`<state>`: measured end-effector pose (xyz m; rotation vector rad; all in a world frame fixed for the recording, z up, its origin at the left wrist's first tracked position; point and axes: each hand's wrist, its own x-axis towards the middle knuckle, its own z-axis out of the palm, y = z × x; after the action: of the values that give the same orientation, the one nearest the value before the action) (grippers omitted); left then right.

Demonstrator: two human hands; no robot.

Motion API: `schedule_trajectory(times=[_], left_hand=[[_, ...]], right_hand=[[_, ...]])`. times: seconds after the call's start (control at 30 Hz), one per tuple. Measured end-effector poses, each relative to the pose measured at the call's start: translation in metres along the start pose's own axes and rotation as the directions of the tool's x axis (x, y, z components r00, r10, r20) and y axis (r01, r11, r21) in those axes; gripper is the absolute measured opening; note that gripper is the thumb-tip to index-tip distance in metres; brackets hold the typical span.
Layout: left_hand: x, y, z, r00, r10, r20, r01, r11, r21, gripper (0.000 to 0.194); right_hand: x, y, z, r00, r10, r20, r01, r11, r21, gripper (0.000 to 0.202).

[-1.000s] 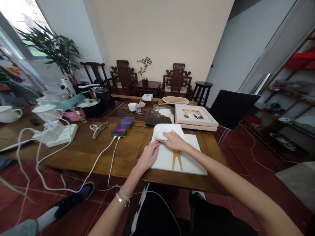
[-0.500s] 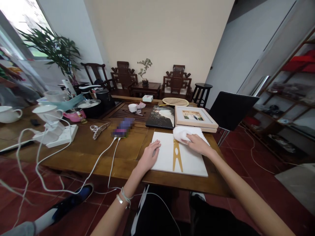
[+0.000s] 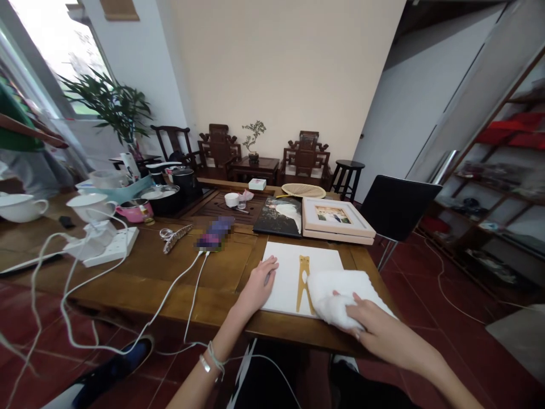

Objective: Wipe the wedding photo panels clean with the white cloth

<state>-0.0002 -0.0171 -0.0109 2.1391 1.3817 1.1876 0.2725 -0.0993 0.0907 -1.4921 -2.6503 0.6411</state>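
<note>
The left hand (image 3: pixel 260 284) rests flat on the left edge of the white board (image 3: pixel 289 287); apart from it, the right hand (image 3: pixel 369 326) grips a white cloth (image 3: pixel 340 287) over the board's right part. Between them, the gold figure (image 3: pixel 302 287) extends lengthwise forward, the cloth reaching its right leg.

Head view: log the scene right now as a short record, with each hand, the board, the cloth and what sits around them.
Left hand: resting over the white board's left edge
Right hand: gripping the white cloth
Cloth: bunched at the hand, over the board's near right part
Board: flat on the wooden table, yellow figure partly covered
Beyond board: dark photo panel, framed picture
</note>
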Motion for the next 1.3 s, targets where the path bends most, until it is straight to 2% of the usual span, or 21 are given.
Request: schedule_trajectory(times=[0.13, 0.27, 0.37, 0.47, 0.6, 0.73, 0.87, 1.07, 1.2, 1.3], left_hand=[[0.000, -0.002, 0.001, 1.000, 0.010, -0.012, -0.011, 1.000, -0.012, 0.027], [0.000, 0.000, 0.001, 1.000, 0.007, -0.004, -0.007, 1.000, -0.022, 0.028], [0.000, 0.003, -0.001, 1.000, -0.004, -0.003, 0.004, 1.000, -0.025, 0.028], [0.000, 0.006, -0.002, 1.000, -0.015, -0.012, 0.015, 1.000, -0.026, 0.027], [0.001, 0.006, -0.001, 1.000, -0.025, -0.001, 0.025, 0.999, -0.021, 0.028], [0.000, 0.004, 0.000, 1.000, -0.022, -0.004, 0.022, 0.999, -0.031, 0.028], [-0.001, 0.002, 0.001, 1.000, -0.014, -0.007, 0.014, 0.999, -0.041, 0.027], [-0.001, 0.003, 0.000, 1.000, -0.022, -0.018, 0.021, 0.996, -0.085, 0.027], [0.000, 0.004, -0.001, 1.000, -0.029, -0.011, 0.027, 0.995, -0.100, 0.027], [0.000, 0.004, -0.001, 0.999, -0.032, -0.014, 0.030, 0.994, -0.101, 0.027]], right_hand=[[0.009, 0.009, -0.003, 0.999, 0.031, -0.029, -0.029, 0.998, 0.047, 0.018], [0.037, 0.027, -0.005, 0.994, -0.035, -0.108, 0.040, 0.998, 0.042, 0.019], [0.050, 0.033, -0.010, 0.991, -0.071, -0.109, 0.070, 0.997, -0.015, 0.018], [0.052, 0.024, -0.020, 0.998, -0.066, -0.022, 0.064, 0.994, -0.089, 0.017], [0.036, -0.004, -0.029, 0.989, -0.063, 0.136, 0.077, 0.992, -0.103, 0.020], [0.017, -0.020, -0.025, 0.984, -0.005, 0.180, 0.021, 0.996, -0.087, 0.019], [0.023, 0.001, -0.020, 0.997, -0.006, 0.076, 0.010, 0.999, -0.051, 0.019], [0.069, 0.046, -0.009, 0.982, -0.055, -0.178, 0.035, 0.993, -0.112, 0.025], [0.085, 0.051, 0.014, 0.943, -0.091, -0.319, 0.036, 0.984, -0.174, 0.025], [0.079, 0.043, 0.035, 0.917, -0.101, -0.385, 0.015, 0.975, -0.220, 0.021]])
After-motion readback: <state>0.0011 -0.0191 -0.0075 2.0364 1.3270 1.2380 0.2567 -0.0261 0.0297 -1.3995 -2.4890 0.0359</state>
